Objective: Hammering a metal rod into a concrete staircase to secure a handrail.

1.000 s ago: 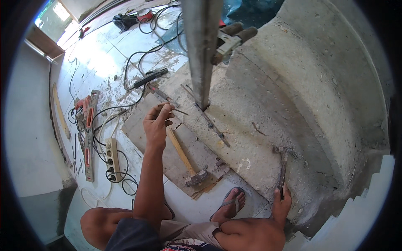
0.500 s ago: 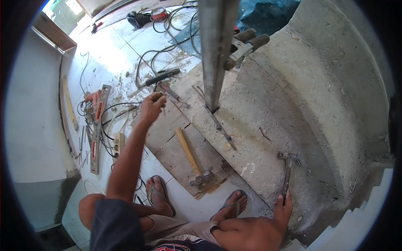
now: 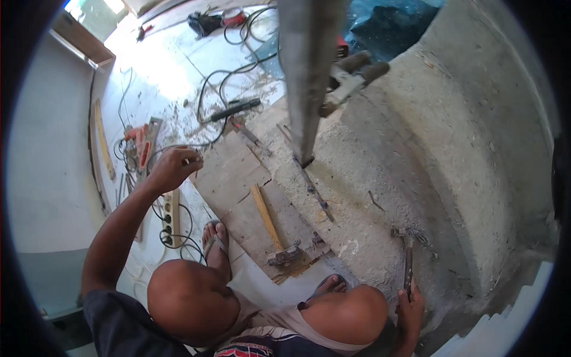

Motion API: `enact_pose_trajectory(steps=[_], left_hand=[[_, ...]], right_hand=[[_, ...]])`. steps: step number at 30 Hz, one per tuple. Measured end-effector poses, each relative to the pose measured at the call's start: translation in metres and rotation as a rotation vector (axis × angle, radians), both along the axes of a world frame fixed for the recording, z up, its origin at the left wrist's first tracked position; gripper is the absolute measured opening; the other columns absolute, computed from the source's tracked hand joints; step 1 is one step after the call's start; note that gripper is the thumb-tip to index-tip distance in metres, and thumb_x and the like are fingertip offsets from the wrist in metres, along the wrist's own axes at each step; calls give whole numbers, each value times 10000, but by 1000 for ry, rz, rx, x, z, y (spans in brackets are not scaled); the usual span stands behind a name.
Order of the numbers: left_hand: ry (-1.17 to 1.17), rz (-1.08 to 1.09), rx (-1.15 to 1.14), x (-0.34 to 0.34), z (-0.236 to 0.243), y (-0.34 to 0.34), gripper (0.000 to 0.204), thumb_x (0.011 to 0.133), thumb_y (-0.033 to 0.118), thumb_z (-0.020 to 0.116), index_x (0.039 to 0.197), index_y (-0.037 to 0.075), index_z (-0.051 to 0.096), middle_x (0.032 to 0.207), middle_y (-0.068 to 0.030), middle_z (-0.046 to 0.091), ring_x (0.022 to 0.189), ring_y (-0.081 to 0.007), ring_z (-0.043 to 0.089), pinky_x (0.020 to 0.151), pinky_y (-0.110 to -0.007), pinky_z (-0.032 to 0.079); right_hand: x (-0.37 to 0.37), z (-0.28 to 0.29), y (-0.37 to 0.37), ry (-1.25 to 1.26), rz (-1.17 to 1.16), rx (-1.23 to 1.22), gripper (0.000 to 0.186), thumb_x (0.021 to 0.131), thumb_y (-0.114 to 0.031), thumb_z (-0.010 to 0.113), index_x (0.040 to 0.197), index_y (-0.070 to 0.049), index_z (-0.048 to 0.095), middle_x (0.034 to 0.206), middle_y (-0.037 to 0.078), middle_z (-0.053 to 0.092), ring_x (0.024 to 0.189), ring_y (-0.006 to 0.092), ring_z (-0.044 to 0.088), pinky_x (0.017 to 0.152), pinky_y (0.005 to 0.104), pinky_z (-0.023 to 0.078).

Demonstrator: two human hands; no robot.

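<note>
My left hand (image 3: 173, 169) is raised at the left, its fingers pinched on something small and thin that I cannot make out clearly. My right hand (image 3: 410, 309) grips the dark handle of a hammer (image 3: 408, 262) at the lower right, whose head rests on the rough concrete (image 3: 357, 196). An upright metal post (image 3: 303, 83) stands ahead with a clamp-like fitting (image 3: 351, 83) on it. Thin metal bars (image 3: 315, 193) lie at its foot. A wooden-handled sledgehammer (image 3: 266, 217) lies on a brown board (image 3: 229, 196) before my feet.
A level (image 3: 148, 149), red power tool (image 3: 134, 137), power strip (image 3: 171, 217), looping cables and a black electrode holder (image 3: 235, 109) lie on white tiles (image 3: 160, 77). Curved concrete steps (image 3: 464, 149) rise at right; a blue sheet (image 3: 386, 27) is behind the post; a wall (image 3: 47, 160) is left.
My left hand has moved left, away from the post. My knees appear higher, and the scene has shifted rightward in view. My right hand still grips the hammer.
</note>
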State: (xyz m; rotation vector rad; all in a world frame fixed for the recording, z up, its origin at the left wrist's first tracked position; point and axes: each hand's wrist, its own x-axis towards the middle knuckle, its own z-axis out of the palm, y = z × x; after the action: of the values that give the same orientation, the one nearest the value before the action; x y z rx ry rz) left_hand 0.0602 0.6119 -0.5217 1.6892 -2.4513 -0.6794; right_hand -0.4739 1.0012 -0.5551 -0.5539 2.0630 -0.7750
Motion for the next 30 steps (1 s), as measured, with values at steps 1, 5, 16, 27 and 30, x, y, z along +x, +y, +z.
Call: enact_pose_trajectory(steps=[1,5,16,27,30], left_hand=[[79,-87,-64,13,-24,-5,154,934,132,688,969,-11,732,831,-142,729,753,-233,713,716,-361,554],[326,87,262,11,-91,-20,164,965,83,668,1089,-14,713,848,-105,724,739,-154,703,685,-301,554],[1234,-4,695,-68,-176,-96,260,1006,128,647,1237,12,683,1051,-72,740,1039,-126,667,909,-313,536],[1041,-148,1042,-103,-229,-115,187,944,114,688,1094,12,728,894,-50,732,813,-114,649,753,-293,516],[992,-233,1082,-108,-227,-117,210,899,135,710,1067,16,749,851,-89,740,795,-137,679,741,-312,526]], right_hand=[[0,5,-1,46,32,21,520,943,-206,657,1440,-78,572,729,-49,485,607,77,460,547,254,409],[5,26,-5,276,158,187,549,941,-242,662,1455,-73,564,750,-17,542,627,100,490,570,279,429],[75,73,-74,395,156,489,530,970,-286,685,1432,-48,575,779,49,587,700,119,531,630,326,463],[114,93,-148,585,216,755,368,955,-258,687,1260,-52,685,686,-3,568,652,102,518,592,330,446],[131,97,-167,654,221,832,370,944,-259,684,1249,-50,683,684,46,582,650,130,535,618,376,473]])
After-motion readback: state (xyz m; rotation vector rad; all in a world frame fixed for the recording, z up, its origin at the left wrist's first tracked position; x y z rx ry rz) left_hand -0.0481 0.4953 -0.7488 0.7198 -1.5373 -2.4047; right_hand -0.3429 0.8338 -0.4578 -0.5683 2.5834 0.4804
